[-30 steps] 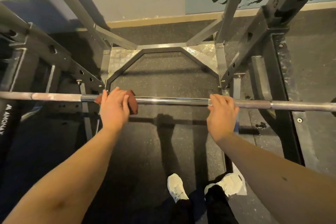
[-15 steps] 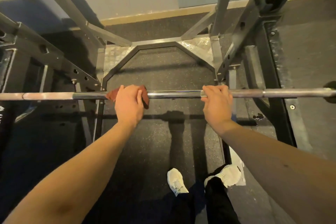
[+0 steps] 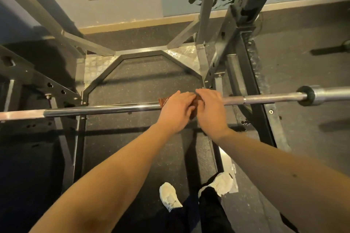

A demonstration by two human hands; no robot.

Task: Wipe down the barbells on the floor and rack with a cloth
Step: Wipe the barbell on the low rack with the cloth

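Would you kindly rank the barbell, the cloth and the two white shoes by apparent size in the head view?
1. barbell, spanning the frame.
2. left shoe and right shoe, about alike; unranked.
3. cloth, mostly covered, only small patches showing.

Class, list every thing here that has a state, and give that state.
barbell: lying across the rack, no plates in view.
cloth: bunched on the barbell under the left hand.
left hand: grips the cloth round the barbell.
right hand: fingers curled over the barbell, beside the left hand.
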